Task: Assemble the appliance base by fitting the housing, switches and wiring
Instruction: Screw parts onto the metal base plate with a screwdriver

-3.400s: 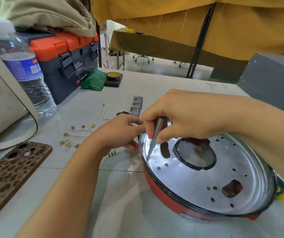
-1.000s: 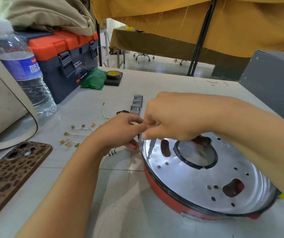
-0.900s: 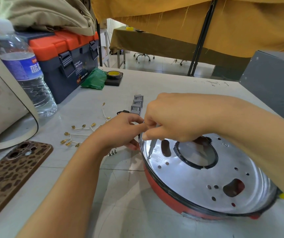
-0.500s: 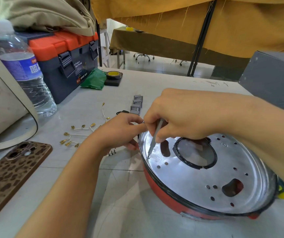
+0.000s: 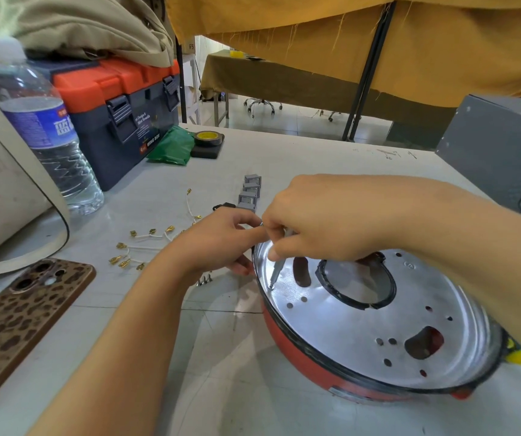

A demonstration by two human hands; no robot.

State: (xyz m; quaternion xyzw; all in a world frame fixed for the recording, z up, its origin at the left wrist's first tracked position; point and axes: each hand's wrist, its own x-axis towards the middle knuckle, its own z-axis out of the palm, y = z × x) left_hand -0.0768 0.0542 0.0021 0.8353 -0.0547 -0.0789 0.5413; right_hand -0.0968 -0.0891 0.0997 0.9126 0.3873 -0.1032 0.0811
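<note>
A round red appliance base (image 5: 303, 357) lies on the white table with its silver metal plate (image 5: 341, 325) facing up. My right hand (image 5: 325, 218) pinches a thin silver screwdriver (image 5: 276, 272), whose tip stands on a screw near the plate's left rim. My left hand (image 5: 221, 240) grips the base's left edge, its fingers curled around the rim. A row of grey switches (image 5: 250, 191) lies just behind my hands. White wires with gold terminals (image 5: 139, 247) are scattered to the left. A few loose screws (image 5: 204, 280) lie beside my left wrist.
A leopard-print phone (image 5: 17, 319) lies at the front left. A water bottle (image 5: 42, 133) and an orange-lidded toolbox (image 5: 120, 105) stand at the back left, with a green bag (image 5: 171, 147) and yellow tape (image 5: 208, 138) near them. A grey box (image 5: 498, 152) stands at the right.
My right hand's fingers have shifted and rolled around the screwdriver handle while its tip stays on the same spot. My left hand and the base have not moved.
</note>
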